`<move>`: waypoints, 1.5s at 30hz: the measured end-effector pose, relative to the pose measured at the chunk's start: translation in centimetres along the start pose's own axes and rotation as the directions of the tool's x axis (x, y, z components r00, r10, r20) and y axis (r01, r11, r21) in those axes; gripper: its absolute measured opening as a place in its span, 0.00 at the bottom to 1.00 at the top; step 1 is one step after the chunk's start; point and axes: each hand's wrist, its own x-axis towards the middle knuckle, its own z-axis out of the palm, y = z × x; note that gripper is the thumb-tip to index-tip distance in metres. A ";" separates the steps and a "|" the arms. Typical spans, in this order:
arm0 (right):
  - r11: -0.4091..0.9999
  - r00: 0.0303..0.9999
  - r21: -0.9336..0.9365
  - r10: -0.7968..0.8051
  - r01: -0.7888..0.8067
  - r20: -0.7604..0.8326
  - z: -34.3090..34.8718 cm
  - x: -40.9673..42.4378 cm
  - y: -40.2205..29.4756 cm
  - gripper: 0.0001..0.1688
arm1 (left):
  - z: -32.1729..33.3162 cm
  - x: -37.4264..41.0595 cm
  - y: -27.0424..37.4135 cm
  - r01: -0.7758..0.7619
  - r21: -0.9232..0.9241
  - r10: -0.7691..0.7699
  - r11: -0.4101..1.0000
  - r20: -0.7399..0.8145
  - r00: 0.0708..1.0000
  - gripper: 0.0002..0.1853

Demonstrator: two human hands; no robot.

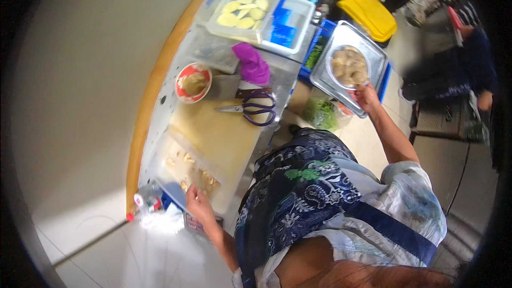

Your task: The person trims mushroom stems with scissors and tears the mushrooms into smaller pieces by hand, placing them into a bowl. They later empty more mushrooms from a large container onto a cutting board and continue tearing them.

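Observation:
My left hand (200, 208) is at the lower end of the counter, its fingers closed on the near rim of a translucent plastic tub (172, 192). Small pale pieces (207, 182) lie in the tub, blurred; I cannot tell what food they are. On the other side, my right hand (366, 98) grips the edge of a white bowl (329, 66) full of tan, rounded food pieces (348, 66). That bowl is over a rectangular metal tray (342, 32). Between my hands, purple-handled scissors (256, 109) lie at the top of a yellowish cutting board (218, 132), blades slightly parted.
A red-and-white bowl (194, 84) with pale paste stands beside a purple cloth (253, 64) and a dark-handled cleaver (253, 91). Beyond are a tub of yellow slices (244, 6) and a blue crate (306, 70) with greens. Another person (448, 64) stands at the right.

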 end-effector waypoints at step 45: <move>0.943 0.918 0.200 0.312 -0.267 -0.246 -10.3 10.5 11.7 0.07 | 1.2 -0.2 -3.4 0.361 -0.811 -0.362 0.461 0.200 0.911 0.22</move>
